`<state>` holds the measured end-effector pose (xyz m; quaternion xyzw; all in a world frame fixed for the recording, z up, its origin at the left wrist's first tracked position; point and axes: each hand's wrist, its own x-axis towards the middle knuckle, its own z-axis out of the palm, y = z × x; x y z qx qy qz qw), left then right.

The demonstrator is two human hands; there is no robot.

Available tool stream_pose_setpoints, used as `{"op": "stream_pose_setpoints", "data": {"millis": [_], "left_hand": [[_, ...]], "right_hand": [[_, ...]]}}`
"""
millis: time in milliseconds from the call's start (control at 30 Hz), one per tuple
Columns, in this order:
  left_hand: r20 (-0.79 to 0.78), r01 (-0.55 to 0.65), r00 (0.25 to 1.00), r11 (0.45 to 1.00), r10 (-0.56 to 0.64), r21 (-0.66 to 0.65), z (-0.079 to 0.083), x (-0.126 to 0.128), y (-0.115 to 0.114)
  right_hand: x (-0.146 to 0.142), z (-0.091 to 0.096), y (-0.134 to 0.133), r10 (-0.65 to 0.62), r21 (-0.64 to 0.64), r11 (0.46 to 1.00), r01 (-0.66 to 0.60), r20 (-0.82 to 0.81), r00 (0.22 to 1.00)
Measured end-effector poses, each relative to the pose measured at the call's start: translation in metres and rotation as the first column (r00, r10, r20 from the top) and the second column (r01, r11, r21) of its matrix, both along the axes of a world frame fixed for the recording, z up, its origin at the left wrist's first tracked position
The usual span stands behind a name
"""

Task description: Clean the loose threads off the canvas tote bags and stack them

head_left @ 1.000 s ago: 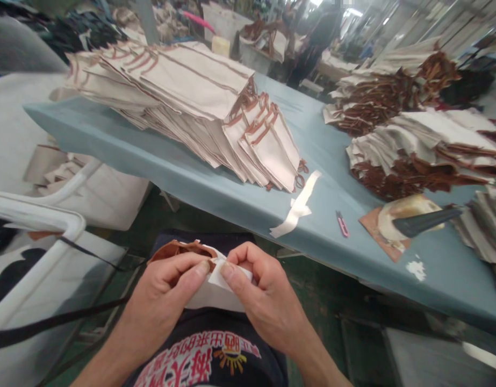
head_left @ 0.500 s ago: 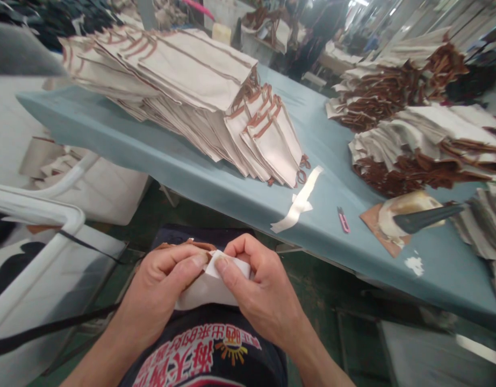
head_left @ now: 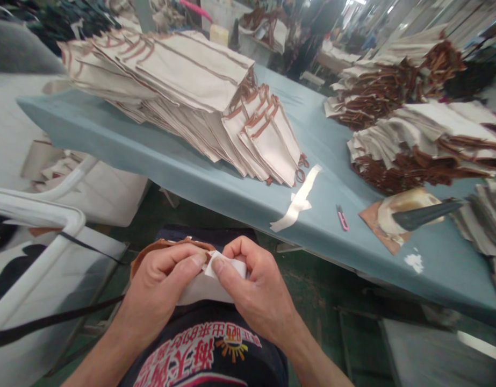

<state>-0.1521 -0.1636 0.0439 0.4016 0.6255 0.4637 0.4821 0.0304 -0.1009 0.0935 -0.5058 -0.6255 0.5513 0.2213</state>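
Above my lap, my left hand (head_left: 169, 274) pinches a brown-edged piece of white fabric (head_left: 203, 290) between thumb and forefinger. My right hand (head_left: 253, 282) presses its thumb down on a small folded white flap (head_left: 227, 263) close to the left fingertips. The fingers cover much of the fabric, and whether the flap belongs to the same piece I cannot tell. A brown strip (head_left: 155, 247) bulges out behind my left hand.
On the blue-covered table (head_left: 183, 172) lie stacked white brown-trimmed fabric pieces (head_left: 191, 64), a white strip (head_left: 298, 201), pink thread snips (head_left: 342, 218) and a pale container with a dark handle (head_left: 409, 212). More brown-and-white stacks (head_left: 429, 140) stand right. A white-railed cart (head_left: 42, 209) is left.
Both hands keep their pinch and stay close together. More of the brown strip shows behind my left hand. The view has shifted very slightly.
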Motion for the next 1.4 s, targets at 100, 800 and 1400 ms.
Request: {"op": "stream_pose_setpoints", "data": {"millis": [100,800,1400], "left_hand": [[-0.01,0.005,1.0,1.0,-0.005,0.001,-0.003,-0.001,0.001],[-0.353,0.065,0.935,0.988,-0.011,0.141,0.027,0.017,0.015],[-0.548,0.063,0.831,0.962,0.096,0.265,0.025,0.023,0.004]], "right_hand": [[-0.003,-0.006,-0.002,-0.044,0.023,0.999,0.044,-0.001,0.999],[-0.012,-0.026,-0.008,-0.111,-0.001,0.994,0.111,-0.008,0.994],[-0.02,-0.043,-0.006,-0.062,-0.017,0.998,0.061,-0.103,0.993]]}}
